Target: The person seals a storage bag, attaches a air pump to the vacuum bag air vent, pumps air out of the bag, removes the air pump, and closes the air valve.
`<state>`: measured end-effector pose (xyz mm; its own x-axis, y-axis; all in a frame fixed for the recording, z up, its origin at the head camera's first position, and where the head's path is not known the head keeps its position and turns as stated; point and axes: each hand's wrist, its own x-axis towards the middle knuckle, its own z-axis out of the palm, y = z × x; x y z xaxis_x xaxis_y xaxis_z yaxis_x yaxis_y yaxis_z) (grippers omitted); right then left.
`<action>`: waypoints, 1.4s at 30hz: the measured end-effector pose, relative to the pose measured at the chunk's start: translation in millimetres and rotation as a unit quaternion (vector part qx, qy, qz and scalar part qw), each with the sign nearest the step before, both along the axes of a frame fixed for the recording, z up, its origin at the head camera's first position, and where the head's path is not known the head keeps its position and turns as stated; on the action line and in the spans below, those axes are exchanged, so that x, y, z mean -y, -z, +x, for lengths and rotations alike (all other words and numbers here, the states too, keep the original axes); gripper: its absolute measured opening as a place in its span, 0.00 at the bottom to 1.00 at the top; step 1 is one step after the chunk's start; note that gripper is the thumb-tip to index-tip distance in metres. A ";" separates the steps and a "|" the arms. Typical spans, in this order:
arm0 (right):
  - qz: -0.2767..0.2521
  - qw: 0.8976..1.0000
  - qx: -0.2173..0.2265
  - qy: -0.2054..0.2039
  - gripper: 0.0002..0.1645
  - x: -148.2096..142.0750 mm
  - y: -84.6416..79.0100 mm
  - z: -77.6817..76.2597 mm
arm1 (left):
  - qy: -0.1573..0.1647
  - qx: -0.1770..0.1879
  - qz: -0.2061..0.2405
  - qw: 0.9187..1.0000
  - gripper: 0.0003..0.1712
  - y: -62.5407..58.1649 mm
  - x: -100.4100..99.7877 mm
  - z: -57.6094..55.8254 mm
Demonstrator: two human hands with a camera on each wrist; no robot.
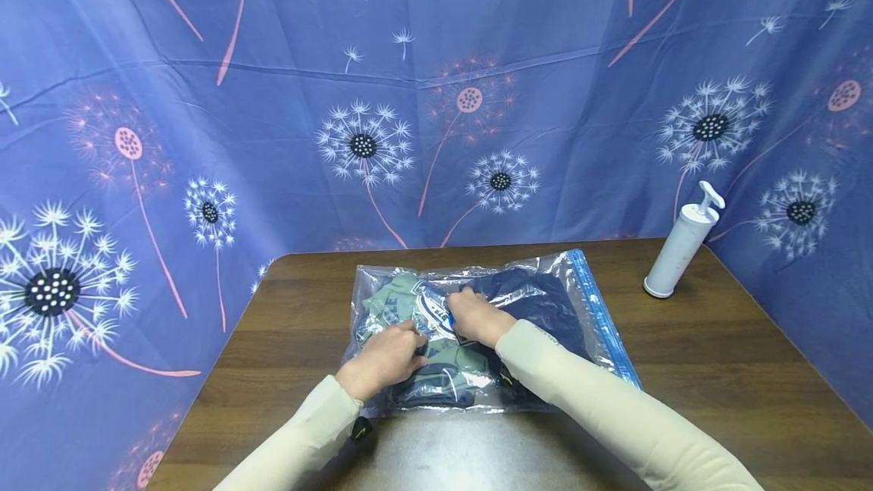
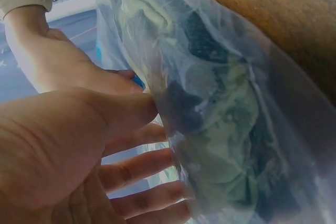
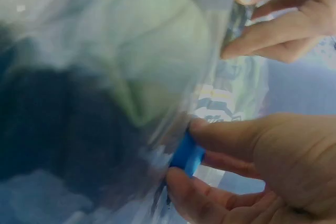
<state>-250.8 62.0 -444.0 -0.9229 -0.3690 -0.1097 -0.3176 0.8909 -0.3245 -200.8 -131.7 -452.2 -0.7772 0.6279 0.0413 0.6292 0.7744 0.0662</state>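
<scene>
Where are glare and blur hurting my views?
Head: bright glare on the table in front of the bag, plus glints across it; left wrist: clothes hazy inside the bag; right wrist: soft overall, navy cloth nearly featureless, blue piece clearer.

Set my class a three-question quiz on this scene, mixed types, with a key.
1. Which hand pinches the small blue plastic piece on the clear plastic bag?
2. True or false: the white cylindrical hand pump lies inside the bag.
3. In the head view, the blue plastic strip runs along the bag's: A) left end; B) right end.

Key: 1. Right hand. 2. False; it stands on the brown table. 3. B.
</scene>
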 end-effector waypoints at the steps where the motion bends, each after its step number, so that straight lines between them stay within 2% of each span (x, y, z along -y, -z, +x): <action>1: -0.002 1.000 0.000 0.001 0.07 -0.2 0.0 -0.2 | -0.001 0.002 -0.001 1.000 0.14 0.5 -0.6 -0.1; 9: -0.008 1.000 0.009 -0.024 0.09 -3.0 -5.8 -3.4 | -0.005 0.002 -0.001 1.000 0.15 -2.5 -3.4 0.5; 15: -0.016 0.998 -0.014 -0.061 0.07 -7.6 -2.9 -6.6 | -0.006 0.009 0.002 1.000 0.14 -4.2 -3.7 0.5; 19: -0.013 0.997 -0.004 -0.072 0.07 -11.3 -2.3 -9.3 | -0.009 0.016 0.002 1.000 0.14 -3.9 -4.5 0.7; 21: -0.012 0.998 0.006 -0.065 0.06 -11.8 -2.7 -10.4 | -0.011 0.017 0.001 1.000 0.14 -3.7 -4.5 0.5; 25: -0.014 1.000 0.014 -0.023 0.20 -9.0 -3.5 -11.3 | -0.016 0.019 0.001 1.000 0.14 -5.4 -4.4 -0.2; 27: -0.018 1.000 0.017 -0.001 0.23 -6.3 -3.1 -11.0 | -0.018 0.021 0.004 1.000 0.14 -6.1 -4.2 -0.4; 35: -0.028 0.999 0.002 0.023 0.14 0.2 -2.4 -7.0 | -0.013 -0.001 0.006 1.000 0.10 -7.0 -2.0 2.5; 42: -0.025 1.000 -0.016 0.001 0.13 -2.6 -0.3 -6.1 | -0.013 0.012 0.004 1.000 0.10 -6.1 -4.1 2.3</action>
<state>-256.8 64.6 -443.7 -0.9266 -0.3712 -0.0606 -0.3269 0.8744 -0.3585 -198.5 -127.6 -446.2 -0.7941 0.6072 0.0284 0.6071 0.7899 0.0870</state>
